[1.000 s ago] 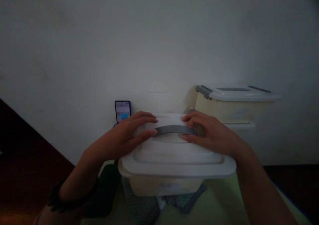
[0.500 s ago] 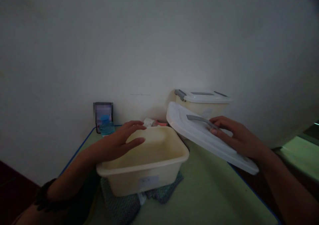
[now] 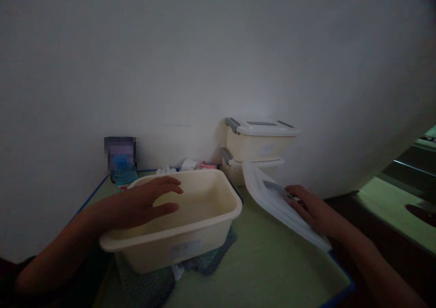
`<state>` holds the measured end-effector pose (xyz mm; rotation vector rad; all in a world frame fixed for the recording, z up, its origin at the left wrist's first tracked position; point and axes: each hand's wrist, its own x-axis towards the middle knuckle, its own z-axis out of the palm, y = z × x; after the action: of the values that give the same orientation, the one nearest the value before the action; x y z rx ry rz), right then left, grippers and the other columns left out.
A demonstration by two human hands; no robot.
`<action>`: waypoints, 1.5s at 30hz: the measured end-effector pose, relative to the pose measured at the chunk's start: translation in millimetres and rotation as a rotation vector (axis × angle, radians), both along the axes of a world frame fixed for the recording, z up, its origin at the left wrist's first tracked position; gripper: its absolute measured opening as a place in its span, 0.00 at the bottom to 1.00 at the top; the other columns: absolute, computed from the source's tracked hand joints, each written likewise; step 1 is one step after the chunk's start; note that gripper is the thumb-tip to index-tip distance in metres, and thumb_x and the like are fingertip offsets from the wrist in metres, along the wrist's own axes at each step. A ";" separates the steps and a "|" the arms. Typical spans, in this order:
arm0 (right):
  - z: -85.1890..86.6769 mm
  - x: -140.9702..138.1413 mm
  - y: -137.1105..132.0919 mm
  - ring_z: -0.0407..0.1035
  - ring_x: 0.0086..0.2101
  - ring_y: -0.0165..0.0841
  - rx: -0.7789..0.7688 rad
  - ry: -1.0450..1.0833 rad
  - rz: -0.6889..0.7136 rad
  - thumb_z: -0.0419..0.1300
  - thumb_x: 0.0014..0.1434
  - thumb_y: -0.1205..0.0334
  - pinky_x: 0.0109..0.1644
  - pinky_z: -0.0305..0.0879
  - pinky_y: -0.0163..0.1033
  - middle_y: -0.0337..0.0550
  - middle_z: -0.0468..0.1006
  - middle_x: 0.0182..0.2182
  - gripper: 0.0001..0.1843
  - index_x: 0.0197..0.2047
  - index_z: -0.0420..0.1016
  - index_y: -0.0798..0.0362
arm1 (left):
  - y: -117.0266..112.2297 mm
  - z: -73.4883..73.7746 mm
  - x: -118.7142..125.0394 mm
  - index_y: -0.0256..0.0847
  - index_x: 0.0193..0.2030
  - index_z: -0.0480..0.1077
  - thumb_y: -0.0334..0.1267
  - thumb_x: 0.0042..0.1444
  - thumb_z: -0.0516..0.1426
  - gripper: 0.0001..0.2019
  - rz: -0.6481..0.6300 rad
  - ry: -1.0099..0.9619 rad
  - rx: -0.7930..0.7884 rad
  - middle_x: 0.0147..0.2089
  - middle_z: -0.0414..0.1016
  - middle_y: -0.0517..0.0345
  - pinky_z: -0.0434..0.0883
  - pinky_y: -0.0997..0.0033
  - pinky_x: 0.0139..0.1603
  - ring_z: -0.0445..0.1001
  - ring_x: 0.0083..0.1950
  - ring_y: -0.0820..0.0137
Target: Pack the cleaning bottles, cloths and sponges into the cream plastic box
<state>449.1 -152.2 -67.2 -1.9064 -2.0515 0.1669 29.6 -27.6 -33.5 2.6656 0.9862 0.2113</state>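
A cream plastic box (image 3: 190, 228) stands open on a patterned cloth (image 3: 204, 265), on a green mat. My left hand (image 3: 143, 203) rests on the box's left rim, fingers stretched over the opening. My right hand (image 3: 311, 210) holds the white lid (image 3: 272, 199) by its grey handle, tilted, with its far edge low by the stacked boxes and its near end at the mat's right edge. The box's inside looks bare.
Two lidded cream boxes (image 3: 259, 149) are stacked against the white wall. A phone (image 3: 121, 151) leans on the wall behind a blue-capped bottle (image 3: 123, 171). Small packets (image 3: 190, 165) lie behind the open box. The green mat (image 3: 272, 271) has a blue border.
The lid came off the box. My right hand carried it to the right and lowered it. My left hand stayed on the box's rim. The view shifted right.
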 end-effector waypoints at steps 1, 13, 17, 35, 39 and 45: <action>-5.5 3.5 -0.3 0.69 0.46 0.41 -0.003 -0.008 -0.005 0.44 0.63 0.48 0.52 0.65 0.48 0.54 0.70 0.48 0.19 0.48 0.63 0.52 | 0.1 0.2 0.0 0.44 0.54 0.67 0.50 0.59 0.50 0.21 -0.002 -0.001 -0.015 0.62 0.65 0.51 0.62 0.55 0.60 0.65 0.60 0.58; -52.6 17.5 16.1 0.69 0.48 0.43 -0.110 -0.035 0.053 0.52 0.56 0.58 0.55 0.64 0.50 0.57 0.73 0.47 0.15 0.45 0.68 0.54 | -1.7 2.6 1.7 0.46 0.54 0.66 0.51 0.59 0.49 0.20 0.012 0.066 -0.099 0.57 0.70 0.54 0.65 0.54 0.55 0.69 0.55 0.57; -44.7 4.4 26.1 0.68 0.51 0.45 -0.118 0.008 0.101 0.54 0.54 0.58 0.56 0.63 0.52 0.57 0.73 0.50 0.19 0.48 0.68 0.55 | -3.3 3.7 2.0 0.45 0.54 0.66 0.50 0.59 0.49 0.20 -0.003 0.054 -0.098 0.58 0.69 0.54 0.64 0.56 0.56 0.68 0.56 0.58; 58.4 -150.5 99.4 0.60 0.57 0.38 -0.038 0.159 0.458 0.50 0.62 0.51 0.61 0.55 0.48 0.46 0.67 0.58 0.22 0.57 0.65 0.50 | -12.1 31.8 -18.3 0.45 0.54 0.64 0.46 0.62 0.48 0.16 0.054 -0.145 0.085 0.65 0.57 0.54 0.60 0.62 0.61 0.61 0.63 0.65; 41.1 -157.0 118.3 0.51 0.62 0.40 -0.201 0.090 0.496 0.52 0.60 0.50 0.63 0.51 0.48 0.48 0.58 0.63 0.22 0.52 0.70 0.52 | 3.1 13.2 -12.3 0.43 0.53 0.65 0.45 0.62 0.48 0.16 0.071 -0.129 0.044 0.63 0.61 0.51 0.60 0.63 0.61 0.62 0.62 0.65; 33.2 -157.0 118.9 0.44 0.64 0.40 -0.256 0.017 0.514 0.54 0.59 0.52 0.65 0.46 0.46 0.51 0.49 0.66 0.22 0.53 0.69 0.55 | 14.0 -6.2 0.9 0.42 0.54 0.64 0.43 0.60 0.52 0.17 0.064 -0.048 0.079 0.63 0.61 0.49 0.58 0.60 0.62 0.61 0.63 0.62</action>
<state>292.1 -33.3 -34.1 -1.4481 -2.5699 0.5886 30.5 -13.5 -39.7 2.6882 1.0701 0.3329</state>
